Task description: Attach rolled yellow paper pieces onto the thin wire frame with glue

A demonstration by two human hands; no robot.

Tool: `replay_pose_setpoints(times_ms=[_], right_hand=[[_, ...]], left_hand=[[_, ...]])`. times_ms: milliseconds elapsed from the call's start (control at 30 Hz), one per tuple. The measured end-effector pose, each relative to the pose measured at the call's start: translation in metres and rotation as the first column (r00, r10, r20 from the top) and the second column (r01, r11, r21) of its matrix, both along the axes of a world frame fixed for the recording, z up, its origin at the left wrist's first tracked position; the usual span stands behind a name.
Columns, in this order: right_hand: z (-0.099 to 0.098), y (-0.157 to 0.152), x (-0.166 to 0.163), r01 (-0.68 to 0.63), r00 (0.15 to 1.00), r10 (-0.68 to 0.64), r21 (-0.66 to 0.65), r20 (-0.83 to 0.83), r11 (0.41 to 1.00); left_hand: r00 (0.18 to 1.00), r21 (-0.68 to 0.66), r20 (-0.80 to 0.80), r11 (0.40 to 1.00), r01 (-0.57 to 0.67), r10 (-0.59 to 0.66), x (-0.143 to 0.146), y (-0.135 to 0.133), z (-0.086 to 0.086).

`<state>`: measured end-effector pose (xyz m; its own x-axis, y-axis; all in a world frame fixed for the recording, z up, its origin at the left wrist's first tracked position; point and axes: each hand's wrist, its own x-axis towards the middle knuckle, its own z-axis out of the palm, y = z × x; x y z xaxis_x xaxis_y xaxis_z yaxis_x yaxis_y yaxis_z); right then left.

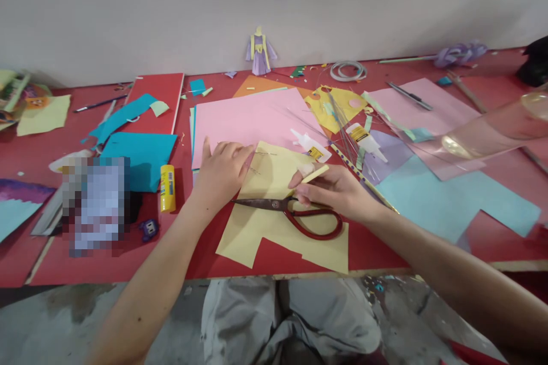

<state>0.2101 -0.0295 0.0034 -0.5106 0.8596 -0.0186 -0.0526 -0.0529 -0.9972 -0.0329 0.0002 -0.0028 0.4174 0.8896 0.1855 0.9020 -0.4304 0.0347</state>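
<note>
My left hand (220, 171) lies flat with fingers stretched out on a pale yellow paper sheet (274, 228) and the edge of a large pink sheet (252, 117). My right hand (336, 191) is closed in a pinch on a small pale yellow paper strip (315, 174). Just below that hand, red-handled scissors (295, 212) rest shut on the yellow sheet, blades pointing left.
Two small glue bottles (312, 145) lie behind the yellow sheet. A yellow glue stick (167, 187) stands left of my left hand. Blue paper (143, 154), a light blue sheet (445, 197), a paper doll (259, 51) at the wall and scraps cover the red table (377, 251).
</note>
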Motion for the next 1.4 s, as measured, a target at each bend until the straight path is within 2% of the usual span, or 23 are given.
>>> replay_pose_setpoints(times_ms=[133,233,333,400,567,700,833,933,1067,1167,1400], right_hand=[[0.002,0.002,0.003,0.011,0.986,-0.032,-0.123,-0.166,0.992],[0.001,0.004,0.004,-0.026,0.961,-0.039,-0.231,-0.275,0.973],[-0.003,0.007,0.006,-0.025,0.949,-0.071,-0.298,-0.308,0.954],[-0.005,0.01,0.008,0.006,0.95,-0.104,-0.314,-0.295,0.949],[-0.002,0.014,0.01,0.033,0.943,-0.135,-0.317,-0.305,0.948],[0.004,0.015,0.009,0.077,0.937,-0.179,-0.322,-0.301,0.944],[0.007,0.016,0.012,0.136,0.97,-0.171,-0.199,-0.172,0.971],[0.008,0.015,0.014,0.134,0.985,-0.143,-0.096,-0.096,0.986],[0.01,0.014,0.012,0.086,0.976,-0.102,-0.089,-0.193,0.992],[0.011,0.013,0.011,0.078,0.965,-0.104,-0.117,-0.239,0.99],[0.007,0.015,0.018,0.099,0.959,-0.119,-0.089,-0.259,0.991]], left_hand=[[1.0,0.023,0.008,0.999,0.028,-0.028,-0.001,-0.001,0.0],[1.0,0.073,0.017,0.997,0.024,-0.026,-0.002,-0.001,-0.001],[0.999,0.109,0.031,0.994,0.02,-0.023,-0.002,-0.001,-0.001],[0.998,0.087,0.061,0.996,-0.003,-0.003,-0.002,-0.001,0.0],[0.985,0.014,0.148,0.996,-0.088,0.085,0.0,-0.001,0.007],[0.974,-0.014,0.218,0.998,-0.057,0.059,0.002,-0.001,0.011],[0.927,0.0,0.374,1.0,0.011,-0.01,0.001,-0.001,0.013],[0.864,-0.019,0.504,1.0,-0.012,0.02,0.0,-0.002,0.014],[0.829,-0.016,0.552,0.995,-0.094,0.087,-0.002,-0.002,0.016],[0.813,-0.034,0.575,0.996,-0.087,0.091,-0.003,-0.002,0.017],[0.62,-0.166,0.777,0.985,0.034,0.11,0.0,-0.002,0.018]])
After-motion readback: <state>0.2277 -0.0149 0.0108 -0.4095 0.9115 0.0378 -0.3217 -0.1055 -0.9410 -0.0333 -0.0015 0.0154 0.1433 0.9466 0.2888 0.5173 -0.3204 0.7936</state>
